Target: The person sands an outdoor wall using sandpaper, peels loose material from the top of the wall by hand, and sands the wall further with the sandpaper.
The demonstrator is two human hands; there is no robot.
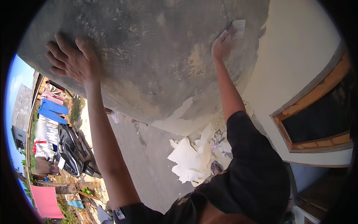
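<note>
My left hand point(71, 61) lies flat with its fingers spread against a grey, patchy wall point(141, 56), at the upper left. It holds nothing. On the right, my right hand point(222, 46) grips a small pale sheet point(238, 28) with faint markings, which looks like sandpaper, close against the wall. The thumb shows on the near side, while the other fingers are blurred or hidden. Bare grey plaster shows around both hands, with lighter patches of leftover coating.
Peeled white flakes point(184, 158) litter the floor by my sandalled foot point(215, 167). A wood-framed window point(317, 115) is set in the cream wall on the right. Beyond the left edge are a parked motorbike point(71, 149) and hanging laundry point(52, 110).
</note>
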